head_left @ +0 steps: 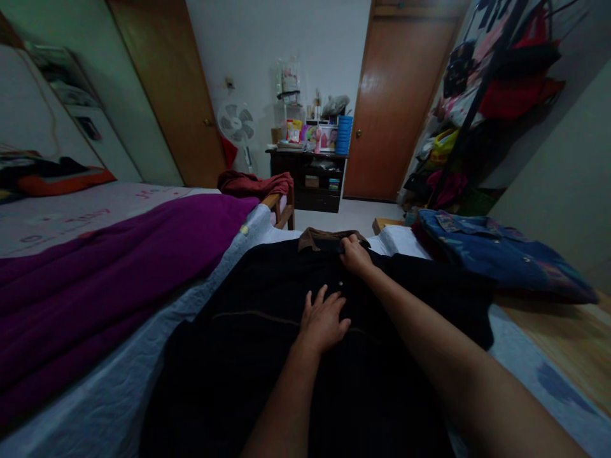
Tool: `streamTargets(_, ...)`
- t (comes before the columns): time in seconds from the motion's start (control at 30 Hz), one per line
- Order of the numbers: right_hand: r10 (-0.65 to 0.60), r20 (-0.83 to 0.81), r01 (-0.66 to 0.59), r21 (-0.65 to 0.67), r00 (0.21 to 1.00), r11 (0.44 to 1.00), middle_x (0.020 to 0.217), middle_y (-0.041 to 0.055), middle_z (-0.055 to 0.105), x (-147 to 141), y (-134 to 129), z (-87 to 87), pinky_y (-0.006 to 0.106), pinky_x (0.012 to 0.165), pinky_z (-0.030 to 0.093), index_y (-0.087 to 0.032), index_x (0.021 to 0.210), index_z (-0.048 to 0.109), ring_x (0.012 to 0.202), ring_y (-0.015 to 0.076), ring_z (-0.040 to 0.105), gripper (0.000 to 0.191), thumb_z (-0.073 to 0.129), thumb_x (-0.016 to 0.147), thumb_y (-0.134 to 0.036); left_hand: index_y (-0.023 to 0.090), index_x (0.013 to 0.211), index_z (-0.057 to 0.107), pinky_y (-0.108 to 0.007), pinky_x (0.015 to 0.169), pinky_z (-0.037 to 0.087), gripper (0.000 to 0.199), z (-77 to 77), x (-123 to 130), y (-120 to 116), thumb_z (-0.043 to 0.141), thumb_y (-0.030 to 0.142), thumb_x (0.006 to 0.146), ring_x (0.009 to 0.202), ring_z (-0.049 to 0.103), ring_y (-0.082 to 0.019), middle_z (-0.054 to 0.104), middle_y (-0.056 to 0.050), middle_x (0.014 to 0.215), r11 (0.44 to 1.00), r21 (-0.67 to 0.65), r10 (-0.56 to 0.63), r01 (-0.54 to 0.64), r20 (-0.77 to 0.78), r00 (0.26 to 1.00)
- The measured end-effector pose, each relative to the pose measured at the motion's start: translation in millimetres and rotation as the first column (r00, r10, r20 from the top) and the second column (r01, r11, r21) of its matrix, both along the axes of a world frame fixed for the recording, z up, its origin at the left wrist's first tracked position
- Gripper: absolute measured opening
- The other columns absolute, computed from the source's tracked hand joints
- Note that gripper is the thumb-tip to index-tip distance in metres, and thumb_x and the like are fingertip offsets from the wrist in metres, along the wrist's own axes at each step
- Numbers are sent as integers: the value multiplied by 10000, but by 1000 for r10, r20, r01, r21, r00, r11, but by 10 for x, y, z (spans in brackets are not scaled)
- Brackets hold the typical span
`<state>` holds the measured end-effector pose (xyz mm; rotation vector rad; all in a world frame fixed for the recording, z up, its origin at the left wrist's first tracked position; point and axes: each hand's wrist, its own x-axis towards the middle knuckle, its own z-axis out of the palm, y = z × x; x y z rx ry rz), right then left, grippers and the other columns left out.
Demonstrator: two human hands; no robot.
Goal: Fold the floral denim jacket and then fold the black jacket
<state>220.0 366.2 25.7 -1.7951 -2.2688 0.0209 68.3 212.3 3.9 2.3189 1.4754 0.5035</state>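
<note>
A dark jacket point(248, 356) with a brown collar point(309, 239) lies spread front up, its collar at the far end. My left hand point(323, 320) rests on its chest with the fingers spread, just below a small round button point(340, 284). Farther up, my right hand point(356, 254) has its fingers closed at the right side of the neck opening, on the jacket's edge by the collar.
To the left lies a purple blanket point(143, 254) on a bed. Folded denim clothing point(506, 254) sits at the right. Beyond are a reddish cloth point(255, 184), a dark cabinet point(305, 162), a fan point(237, 124) and a wooden door point(398, 108).
</note>
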Motion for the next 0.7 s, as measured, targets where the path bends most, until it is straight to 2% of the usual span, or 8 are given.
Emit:
streamTargets(0.13, 205, 45, -199, -106, 978, 974, 1201, 132, 568, -47, -183, -119, 341, 934, 409, -162, 1141, 591, 1110, 247, 537, 285, 534, 876, -248, 255, 1317, 540, -612, 1153, 103, 523, 5, 8, -4, 572, 373, 809, 1434, 232, -314, 466, -58, 1459, 999, -27, 21, -22, -31, 999)
streamTargets(0.23, 252, 47, -242, -155, 967, 958, 1317, 133, 546, -38, -255, -228, 338, 981, 389, -161, 1247, 568, 1205, 241, 499, 388, 548, 880, -286, 231, 1350, 512, -587, 1163, 108, 564, 11, 8, -2, 538, 425, 820, 1439, 219, -311, 433, -60, 1483, 997, -63, 40, -45, -82, 996)
streamTargets(0.33, 268, 44, -256, -185, 962, 949, 1306, 80, 588, 63, -224, -153, 258, 962, 396, -191, 1244, 595, 1181, 193, 532, 401, 584, 860, -307, 234, 1380, 481, -564, 1170, 108, 614, 8, 3, 5, 498, 502, 828, 1445, 202, -302, 403, -47, 1503, 994, -93, 45, -57, -123, 991)
streamTargets(0.43, 171, 65, -159, -167, 983, 973, 1096, 54, 693, 288, -127, 95, 225, 858, 431, -200, 1085, 679, 995, 164, 620, 279, 469, 915, -272, 241, 1402, 454, -551, 1173, 107, 649, -1, 3, 8, 481, 536, 824, 1449, 188, -299, 381, -32, 1517, 990, -115, 65, -83, -152, 986)
streamTargets(0.53, -35, 112, 44, -79, 993, 996, 1106, 130, 675, 605, -48, 317, 293, 862, 425, -150, 1130, 649, 1024, 220, 609, 371, 334, 956, -242, 233, 1417, 436, -545, 1173, 112, 671, -4, 17, 3, 472, 543, 823, 1448, 185, -306, 369, -30, 1524, 986, -120, 94, -116, -172, 981)
streamTargets(0.6, -151, 157, 161, -54, 976, 985, 1137, 188, 650, 810, -37, 368, 355, 874, 421, -119, 1127, 646, 1065, 282, 591, 336, 403, 920, -226, 212, 1423, 430, -539, 1174, 119, 684, 5, 30, -1, 462, 546, 827, 1446, 191, -310, 370, -37, 1523, 981, -132, 115, -140, -182, 977)
streamTargets(0.7, -238, 236, 262, -75, 942, 962, 1125, 237, 640, 1011, -73, 306, 438, 884, 412, -92, 1099, 659, 1106, 360, 564, 309, 541, 852, -235, 191, 1424, 428, -530, 1176, 122, 684, 27, 48, -7, 452, 540, 836, 1442, 204, -308, 376, -46, 1519, 971, -157, 148, -178, -185, 972)
